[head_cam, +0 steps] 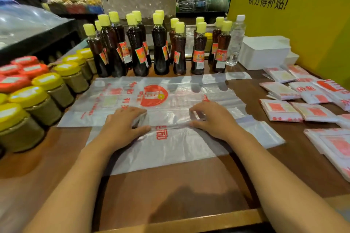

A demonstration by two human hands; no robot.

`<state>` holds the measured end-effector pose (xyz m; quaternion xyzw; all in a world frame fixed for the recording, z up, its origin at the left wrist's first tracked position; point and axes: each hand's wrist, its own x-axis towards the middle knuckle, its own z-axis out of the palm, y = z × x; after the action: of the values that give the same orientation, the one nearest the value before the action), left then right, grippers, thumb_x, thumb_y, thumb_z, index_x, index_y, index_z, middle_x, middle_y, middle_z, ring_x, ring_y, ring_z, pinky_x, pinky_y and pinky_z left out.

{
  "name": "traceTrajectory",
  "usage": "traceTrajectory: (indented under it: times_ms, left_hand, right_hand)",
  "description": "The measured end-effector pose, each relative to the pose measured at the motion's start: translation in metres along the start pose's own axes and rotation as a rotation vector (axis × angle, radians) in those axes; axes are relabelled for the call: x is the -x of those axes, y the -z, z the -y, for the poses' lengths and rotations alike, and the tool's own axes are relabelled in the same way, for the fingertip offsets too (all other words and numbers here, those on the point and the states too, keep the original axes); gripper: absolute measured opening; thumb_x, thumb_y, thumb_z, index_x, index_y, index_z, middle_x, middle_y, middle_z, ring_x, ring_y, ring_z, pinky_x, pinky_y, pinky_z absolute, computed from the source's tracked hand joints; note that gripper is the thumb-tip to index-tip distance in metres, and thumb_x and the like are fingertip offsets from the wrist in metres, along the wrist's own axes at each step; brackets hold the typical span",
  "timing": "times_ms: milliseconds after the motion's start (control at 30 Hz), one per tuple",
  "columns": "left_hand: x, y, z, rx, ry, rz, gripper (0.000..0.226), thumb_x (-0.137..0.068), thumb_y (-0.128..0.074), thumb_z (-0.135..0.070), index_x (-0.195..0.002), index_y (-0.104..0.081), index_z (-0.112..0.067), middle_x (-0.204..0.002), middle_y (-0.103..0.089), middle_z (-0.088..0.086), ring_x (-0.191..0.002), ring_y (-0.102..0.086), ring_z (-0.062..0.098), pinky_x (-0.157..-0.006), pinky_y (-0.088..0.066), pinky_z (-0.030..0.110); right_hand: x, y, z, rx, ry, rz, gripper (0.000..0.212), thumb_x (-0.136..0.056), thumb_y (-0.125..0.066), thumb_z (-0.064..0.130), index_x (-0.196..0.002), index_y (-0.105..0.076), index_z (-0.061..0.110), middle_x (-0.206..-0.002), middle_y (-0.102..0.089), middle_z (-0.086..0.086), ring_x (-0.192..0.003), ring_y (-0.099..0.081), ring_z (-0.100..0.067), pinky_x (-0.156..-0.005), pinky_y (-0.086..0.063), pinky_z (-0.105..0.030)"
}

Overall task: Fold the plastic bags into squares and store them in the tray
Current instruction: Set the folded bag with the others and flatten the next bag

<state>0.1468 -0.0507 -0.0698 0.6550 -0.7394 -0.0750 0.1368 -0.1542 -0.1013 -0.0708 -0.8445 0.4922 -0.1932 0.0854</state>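
We work on one plastic bag (151, 98) that lies flat on the brown bench (170, 191), just in front of the row of dark bottles (161, 49). All places we give here are counted from this bag.

Our left hand (123, 125) rests on the near part of the bag, fingers spread and quite straight, the thumb pointing to the middle. Our right hand (212, 119) lies beside it on the same line, fingers slightly bent, and its fingertips seem to push a small wrinkle of the film. We judge that both hands press along a crease, so that the thin slippery film keeps its first long fold and does not spring open.

To the right of the bag lie the folded squares (295, 100), several of them, spread on the bench and not yet stored. Beyond them, at the far right of the bag, stands the white tray (265, 53), probably set there to stay out of the folding area. To the left of the bag stand jars (43, 89) with yellow and red lids.
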Motion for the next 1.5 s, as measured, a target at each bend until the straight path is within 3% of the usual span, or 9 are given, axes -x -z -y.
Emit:
traceTrajectory:
  times_ms: [133,267,500,633,800,1067,1233,1367,1500]
  left_hand:
    - [-0.003,0.004,0.008,-0.040,-0.070,0.003,0.053,-0.090,-0.060,-0.061,-0.134,-0.060,-0.032,-0.139,-0.057,-0.008,-0.125,-0.051,0.022,-0.101,-0.044,0.042]
    - [0.001,0.009,0.005,0.020,-0.094,-0.008,0.043,-0.087,-0.072,-0.050,-0.124,-0.069,-0.028,-0.130,-0.065,-0.008,-0.119,-0.057,0.020,-0.096,-0.048,0.041]
    - [0.006,0.008,0.016,0.087,-0.005,-0.105,0.016,-0.096,-0.066,-0.018,-0.109,-0.074,-0.021,-0.110,-0.072,0.000,-0.105,-0.062,0.027,-0.086,-0.052,0.046]
    - [0.009,0.004,0.018,0.073,0.083,-0.152,0.023,-0.101,-0.058,-0.025,-0.078,-0.059,-0.032,-0.075,-0.059,-0.008,-0.079,-0.057,0.023,-0.062,-0.040,0.036]
    - [0.015,0.012,0.003,-0.004,0.081,-0.165,0.015,-0.101,-0.056,-0.027,-0.087,-0.062,-0.029,-0.086,-0.063,-0.002,-0.084,-0.058,0.026,-0.064,-0.044,0.037]
    - [0.052,0.050,-0.012,0.011,-0.053,0.102,0.020,-0.098,-0.064,-0.025,-0.082,-0.069,-0.016,-0.079,-0.070,-0.002,-0.074,-0.063,0.013,-0.072,-0.052,0.038]
    - [0.076,0.054,-0.019,0.088,-0.064,0.153,0.033,-0.096,-0.064,-0.040,-0.069,-0.060,-0.021,-0.060,-0.065,-0.003,-0.051,-0.057,0.006,-0.058,-0.047,0.029]
    - [0.083,0.043,-0.017,0.008,-0.080,0.079,0.041,-0.098,-0.059,-0.046,-0.067,-0.055,-0.020,-0.061,-0.060,-0.001,-0.059,-0.055,0.014,-0.063,-0.047,0.039]
    - [0.086,0.031,-0.005,0.004,-0.065,0.037,0.033,-0.100,-0.056,-0.043,-0.072,-0.056,-0.026,-0.068,-0.061,-0.005,-0.065,-0.056,0.013,-0.064,-0.047,0.041]
  right_hand:
    - [0.001,0.000,0.003,0.038,-0.020,-0.035,0.019,-0.091,-0.064,0.051,-0.094,-0.068,0.033,-0.092,-0.064,0.011,-0.088,-0.057,-0.015,-0.068,-0.049,-0.038]
    - [0.001,-0.002,0.004,0.047,-0.031,-0.080,0.031,-0.097,-0.060,0.042,-0.069,-0.058,0.028,-0.072,-0.059,0.008,-0.076,-0.058,-0.020,-0.059,-0.043,-0.035]
    - [0.006,0.006,-0.004,-0.075,-0.048,-0.239,0.024,-0.099,-0.061,0.028,-0.088,-0.075,0.012,-0.085,-0.072,-0.005,-0.078,-0.061,-0.024,-0.067,-0.046,-0.038]
    - [0.013,0.009,-0.009,-0.089,-0.070,-0.195,0.015,-0.098,-0.063,0.021,-0.093,-0.075,0.012,-0.091,-0.072,-0.006,-0.085,-0.062,-0.026,-0.073,-0.048,-0.040]
    - [0.025,0.013,-0.007,-0.028,-0.122,-0.054,0.012,-0.098,-0.063,0.028,-0.098,-0.073,0.022,-0.096,-0.070,0.000,-0.093,-0.063,-0.024,-0.079,-0.051,-0.041]
    - [0.064,0.068,-0.003,-0.174,-0.132,0.210,0.010,-0.096,-0.067,0.023,-0.089,-0.074,0.024,-0.086,-0.072,0.007,-0.078,-0.064,-0.007,-0.077,-0.054,-0.029]
    - [0.089,0.077,-0.005,-0.219,-0.200,0.232,0.016,-0.093,-0.070,0.027,-0.078,-0.072,0.028,-0.074,-0.069,0.005,-0.072,-0.064,-0.010,-0.069,-0.047,-0.022]
    - [0.092,0.080,-0.001,-0.206,-0.198,0.241,0.014,-0.094,-0.069,0.026,-0.082,-0.073,0.020,-0.075,-0.070,0.001,-0.074,-0.066,-0.015,-0.076,-0.054,-0.034]
    - [0.090,0.086,-0.003,-0.218,-0.201,0.223,0.011,-0.094,-0.069,0.020,-0.086,-0.073,0.025,-0.077,-0.072,0.010,-0.076,-0.066,-0.006,-0.072,-0.051,-0.024]
